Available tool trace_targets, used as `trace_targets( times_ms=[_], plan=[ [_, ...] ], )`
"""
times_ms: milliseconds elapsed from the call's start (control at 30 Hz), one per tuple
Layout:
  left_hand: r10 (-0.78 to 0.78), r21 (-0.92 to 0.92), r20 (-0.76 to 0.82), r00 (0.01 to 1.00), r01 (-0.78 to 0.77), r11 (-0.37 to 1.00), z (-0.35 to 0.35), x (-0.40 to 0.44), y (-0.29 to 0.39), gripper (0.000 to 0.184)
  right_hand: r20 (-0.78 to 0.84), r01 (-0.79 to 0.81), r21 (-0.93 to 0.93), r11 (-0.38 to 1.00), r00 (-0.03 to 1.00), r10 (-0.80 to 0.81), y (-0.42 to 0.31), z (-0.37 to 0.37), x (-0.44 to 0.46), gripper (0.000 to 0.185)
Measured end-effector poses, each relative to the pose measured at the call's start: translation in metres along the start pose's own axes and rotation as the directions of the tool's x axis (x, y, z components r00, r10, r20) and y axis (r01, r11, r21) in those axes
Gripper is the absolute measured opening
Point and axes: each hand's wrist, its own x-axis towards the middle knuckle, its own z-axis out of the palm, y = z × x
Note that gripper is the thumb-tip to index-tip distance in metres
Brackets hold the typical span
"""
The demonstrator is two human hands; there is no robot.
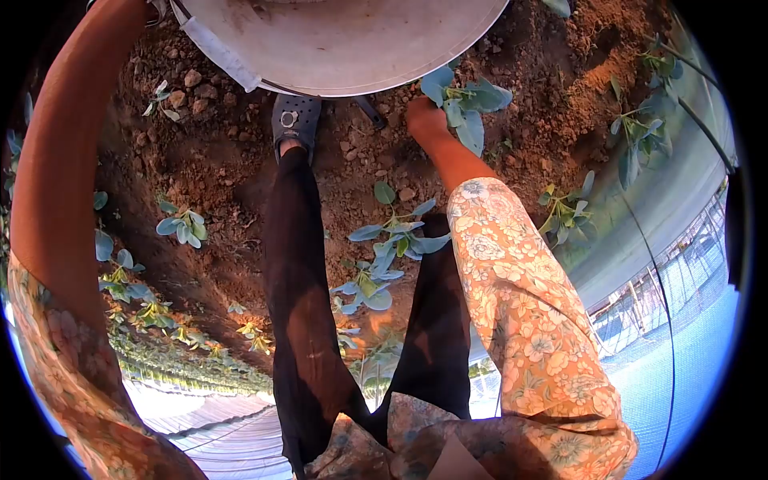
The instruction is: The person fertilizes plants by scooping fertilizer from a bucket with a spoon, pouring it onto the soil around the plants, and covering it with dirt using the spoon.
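My left arm point(60, 160) reaches up along the left side, and its hand lies beyond the top edge near a large white bucket point(344, 56). The bucket's wire handle, with a pale grip point(220, 56), hangs along the near rim. My right hand point(427, 118) is low at the soil beside a leafy blue-green seedling point(472, 102), its fingers bunched and pointing down. Whatever the fingertips hold, if anything, is hidden. A dark narrow object point(369, 112) sticks out from under the bucket, left of this hand.
Several seedlings point(400, 232) grow around my legs, more on the left point(183, 227) and right point(566, 214). My foot in a dark clog point(295, 124) stands on the brown soil point(216, 192). A pale sheet point(680, 200) and thin black line point(660, 280) run along the right.
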Motion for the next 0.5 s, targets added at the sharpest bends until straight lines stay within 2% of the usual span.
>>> trace_targets(
  times_ms=[33,133,200,267,367,467,500],
  plan=[
    [0.024,-0.009,0.018,1.000,-0.024,1.000,-0.005,-0.002,0.002,0.022,0.002,-0.046,0.077,0.996,0.999,0.046,0.000,0.001,-0.002,0.020],
    [-0.008,-0.023,0.037,0.999,0.009,1.000,-0.007,-0.001,0.006,0.023,0.161,0.048,0.247,0.968,0.983,-0.090,-0.009,-0.043,-0.035,0.016],
    [-0.030,-0.024,0.006,1.000,0.030,0.999,-0.001,0.001,0.004,0.023,-0.060,0.106,0.500,0.860,0.994,-0.087,-0.017,-0.032,-0.053,0.013],
    [-0.014,-0.024,-0.057,0.998,0.013,1.000,0.007,0.003,0.001,0.023,-0.233,0.221,0.721,0.657,0.970,-0.070,-0.025,-0.029,-0.062,0.013],
    [-0.079,-0.003,-0.014,0.997,0.078,0.997,0.003,0.003,0.016,0.023,-0.363,0.302,0.817,0.491,0.931,0.032,-0.051,-0.045,-0.049,0.007],
    [-0.073,-0.142,0.035,0.997,0.077,0.987,-0.006,0.000,0.030,0.024,-0.145,0.151,0.880,0.449,0.988,-0.047,-0.080,-0.076,-0.020,0.013],
    [-0.094,-0.153,0.055,0.994,0.102,0.983,-0.006,0.003,0.031,0.024,-0.322,0.284,0.793,0.539,0.946,-0.025,-0.080,-0.066,-0.008,0.015]
  ],
)
